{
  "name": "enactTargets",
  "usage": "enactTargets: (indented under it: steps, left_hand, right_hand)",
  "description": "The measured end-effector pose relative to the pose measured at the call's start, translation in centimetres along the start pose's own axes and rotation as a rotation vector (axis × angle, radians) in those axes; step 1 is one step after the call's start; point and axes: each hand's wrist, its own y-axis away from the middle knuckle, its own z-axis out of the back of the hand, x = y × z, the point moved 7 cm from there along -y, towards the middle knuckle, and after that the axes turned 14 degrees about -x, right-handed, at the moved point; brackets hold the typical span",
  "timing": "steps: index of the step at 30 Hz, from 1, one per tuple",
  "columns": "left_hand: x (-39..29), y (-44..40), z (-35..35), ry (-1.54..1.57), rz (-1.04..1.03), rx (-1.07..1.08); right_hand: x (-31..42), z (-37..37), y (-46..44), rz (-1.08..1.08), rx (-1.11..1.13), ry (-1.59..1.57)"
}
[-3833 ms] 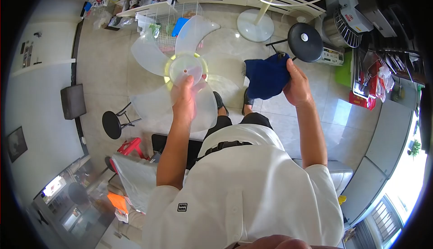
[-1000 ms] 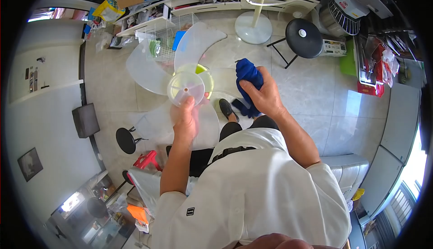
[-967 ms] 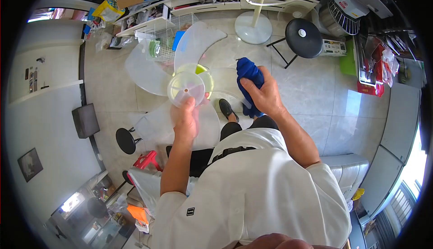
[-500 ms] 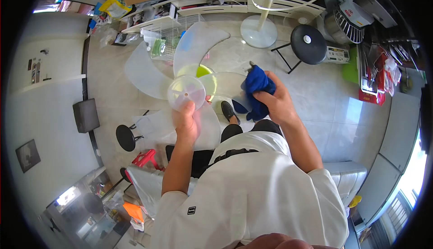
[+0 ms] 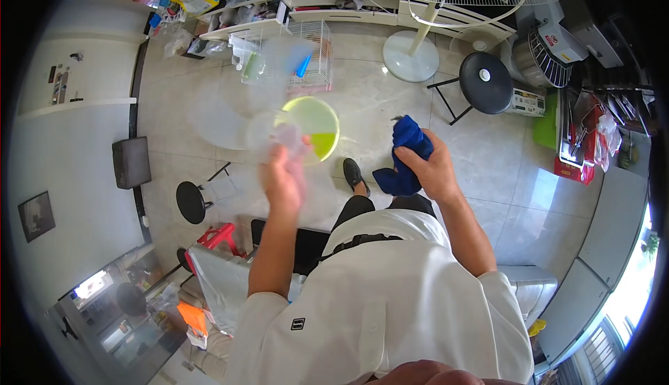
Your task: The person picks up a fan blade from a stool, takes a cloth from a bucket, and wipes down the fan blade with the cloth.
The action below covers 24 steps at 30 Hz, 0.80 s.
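Fan blades (image 5: pixel 261 131), motion-blurred, are off the standing fan (image 5: pixel 429 24) at far right, grasped near their middle by the left hand (image 5: pixel 284 183); the right hand (image 5: pixel 433 167) clutches a bunched blue cloth (image 5: pixel 410 141), apart from the visible blades.

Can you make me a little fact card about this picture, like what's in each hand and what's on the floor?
Left hand: holds see-through fan blades, blurry
Right hand: holds a blue cloth
Bucket: yellow-green, on the floor
Fan stand: white round base, on the floor
Right-side stool: black, round seat
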Motion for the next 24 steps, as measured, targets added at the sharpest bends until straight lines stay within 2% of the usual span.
enactTargets:
  steps: [2,4,6,8,10,12,14,18,20,22,24]
  left_hand:
    - [-1.8,-1.4,1.0,0.073,-0.054,-0.08]
    - [-3.2,-1.0,-0.3,-0.066,-0.065,0.09]
    - [-3.1,-0.8,-1.0,-0.102,-0.026,0.13]
    - [-2.4,-0.5,-1.6,-0.139,0.024,0.185]
    - [-1.5,-0.5,-1.4,-0.172,0.049,0.241]
    - [-1.0,0.3,-2.1,-0.202,0.084,0.297]
    - [-0.3,1.1,-2.6,-0.232,0.116,0.349]
    - [1.1,2.6,-4.5,-0.374,0.225,0.454]
    - [0.5,3.3,-5.8,-0.392,0.265,0.475]
    - [0.3,4.0,-6.7,-0.265,0.447,0.4]
    - [-0.5,4.3,-7.6,-0.283,0.451,0.405]
  right_hand:
    - [-1.2,0.9,0.0,-0.067,-0.024,-0.113]
    - [-0.6,1.2,0.0,-0.106,-0.006,-0.211]
    - [0.7,1.8,-0.4,-0.058,0.008,-0.409]
    - [2.5,2.4,-0.8,-0.004,-0.019,-0.45]
    - [5.6,3.0,-1.2,0.211,-0.005,-0.449]
    - [7.5,3.5,-1.4,0.261,-0.005,-0.37]
    - [8.9,2.8,-1.7,0.323,0.01,-0.161]
    - [15.9,-0.9,1.5,1.206,-0.003,0.323]
    - [16.7,-2.6,1.9,1.251,0.05,0.421]
    - [16.4,-3.4,1.6,1.295,0.104,0.527]
    - [14.9,-4.2,0.4,1.327,0.21,0.687]
